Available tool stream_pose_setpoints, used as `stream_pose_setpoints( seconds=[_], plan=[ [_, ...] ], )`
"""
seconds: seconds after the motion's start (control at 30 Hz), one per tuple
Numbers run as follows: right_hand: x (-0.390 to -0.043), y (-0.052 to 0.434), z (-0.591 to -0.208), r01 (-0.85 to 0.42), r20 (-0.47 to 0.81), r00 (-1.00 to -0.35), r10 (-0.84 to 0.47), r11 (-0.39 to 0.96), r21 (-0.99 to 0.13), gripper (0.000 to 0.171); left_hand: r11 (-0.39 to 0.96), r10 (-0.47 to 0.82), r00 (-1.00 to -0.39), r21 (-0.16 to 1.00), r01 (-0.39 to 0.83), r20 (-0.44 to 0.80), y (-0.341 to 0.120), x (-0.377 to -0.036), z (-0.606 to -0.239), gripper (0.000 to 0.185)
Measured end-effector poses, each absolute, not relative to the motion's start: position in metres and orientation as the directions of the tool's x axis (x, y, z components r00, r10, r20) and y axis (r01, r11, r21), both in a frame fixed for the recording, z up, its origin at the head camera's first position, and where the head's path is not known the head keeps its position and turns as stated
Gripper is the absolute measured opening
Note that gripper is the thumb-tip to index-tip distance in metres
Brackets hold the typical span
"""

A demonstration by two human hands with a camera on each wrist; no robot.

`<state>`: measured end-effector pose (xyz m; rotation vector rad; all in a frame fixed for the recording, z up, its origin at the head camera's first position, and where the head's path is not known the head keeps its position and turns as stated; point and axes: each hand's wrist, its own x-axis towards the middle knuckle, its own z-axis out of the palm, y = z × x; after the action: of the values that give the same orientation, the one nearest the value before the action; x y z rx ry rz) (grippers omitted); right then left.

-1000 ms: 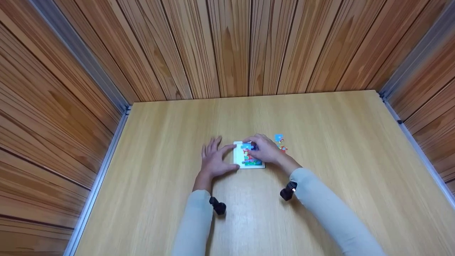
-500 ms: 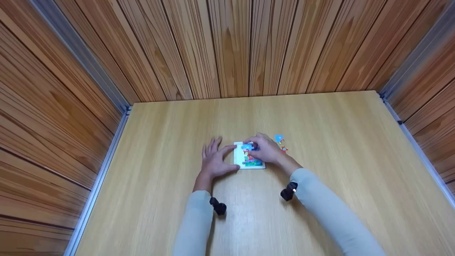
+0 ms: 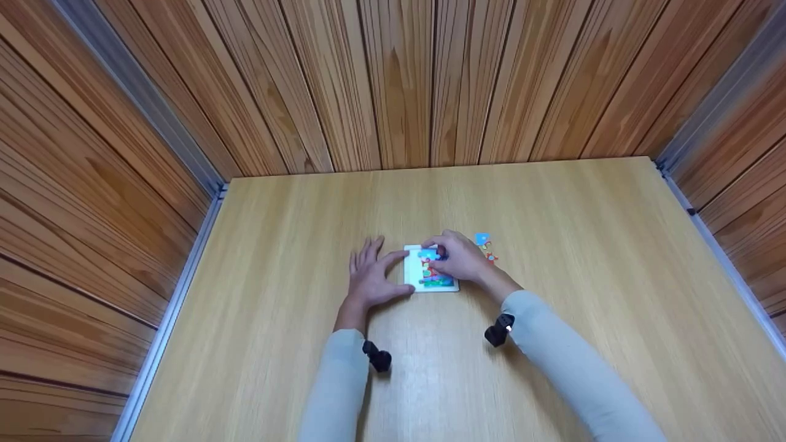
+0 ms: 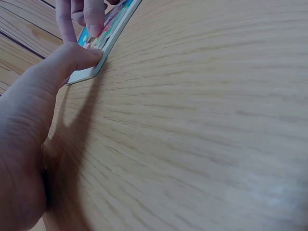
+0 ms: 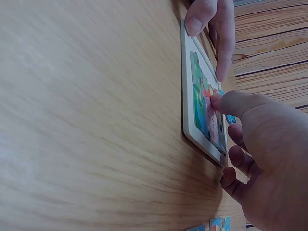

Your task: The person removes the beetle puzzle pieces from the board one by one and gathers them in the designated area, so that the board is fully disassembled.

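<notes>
Puzzle board [image 3: 430,270]: flat on the surface [image 3: 552,344], between my hands.
Left hand [image 3: 368,276]: fingers spread, thumb against the board's edge.
Right hand [image 3: 457,258]: pinching a blue piece [image 3: 428,252] over the board.

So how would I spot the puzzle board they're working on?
Look at the middle of the wooden table, between the two hands. The puzzle board is a small white-framed rectangle with a colourful picture, unlike the loose pieces lying frameless to its right.
</notes>
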<state>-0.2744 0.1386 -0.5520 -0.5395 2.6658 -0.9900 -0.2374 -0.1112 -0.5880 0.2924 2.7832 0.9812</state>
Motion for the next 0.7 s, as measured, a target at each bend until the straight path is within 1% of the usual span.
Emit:
stream_pose_setpoints(
  seconds=[0.1,0.43,0.7],
  plan=[
    [-0.275,0.138,-0.551,-0.272,-0.083,-0.9,-0.428,0.7,-0.661,0.041,0.767,0.241,-0.965,0.63,0.126,-0.101,-0.11,-0.236,-0.585,0.082],
    [-0.275,0.143,-0.548,-0.305,-0.055,-0.891,-0.451,0.684,-0.663,0.039,0.753,0.245,-0.965,0.645,0.127,-0.096,-0.112,-0.239,-0.592,0.084],
    [-0.272,0.152,-0.546,-0.28,-0.085,-0.892,-0.443,0.69,-0.667,0.042,0.747,0.242,-0.966,0.654,0.124,-0.094,-0.112,-0.239,-0.591,0.084]
  ],
)
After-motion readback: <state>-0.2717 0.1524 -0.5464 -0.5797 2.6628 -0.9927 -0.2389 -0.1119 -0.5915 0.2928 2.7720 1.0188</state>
